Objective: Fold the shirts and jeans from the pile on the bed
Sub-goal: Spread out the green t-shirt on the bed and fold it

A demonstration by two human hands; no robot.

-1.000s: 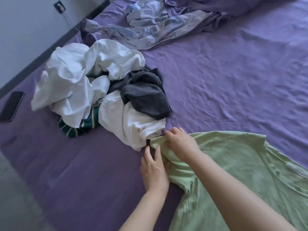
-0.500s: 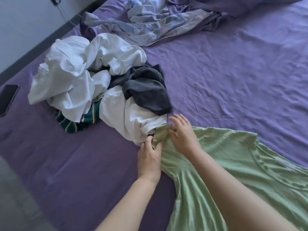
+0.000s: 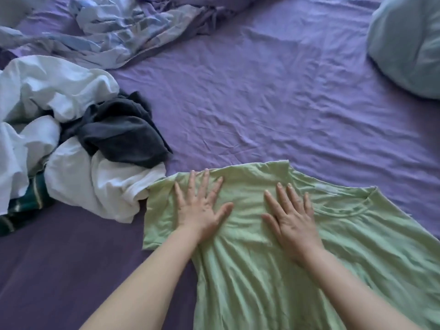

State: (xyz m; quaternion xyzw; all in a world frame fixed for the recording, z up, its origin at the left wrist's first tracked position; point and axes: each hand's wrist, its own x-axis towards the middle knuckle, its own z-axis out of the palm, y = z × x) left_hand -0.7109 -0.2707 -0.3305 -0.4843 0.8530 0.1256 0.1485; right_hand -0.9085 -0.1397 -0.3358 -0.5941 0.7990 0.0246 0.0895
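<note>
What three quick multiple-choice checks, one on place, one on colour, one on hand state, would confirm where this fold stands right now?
1. The clothes pile lies where from the green shirt?
A. left
B. right
C. on top of it

2. The garment atop the pile's near side is
A. red
B. dark grey
C. yellow

3. Both hands are
A. fists
B. pinching the collar
C. flat on the shirt

Answers:
1 A: the pile sits past the sleeve.
2 B: the dark grey garment lies over white ones.
3 C: the left hand and right hand press with spread fingers.

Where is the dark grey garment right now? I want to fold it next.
In the head view the dark grey garment lies at the left, atop the white clothes of the pile, up-left of the green shirt.
</note>
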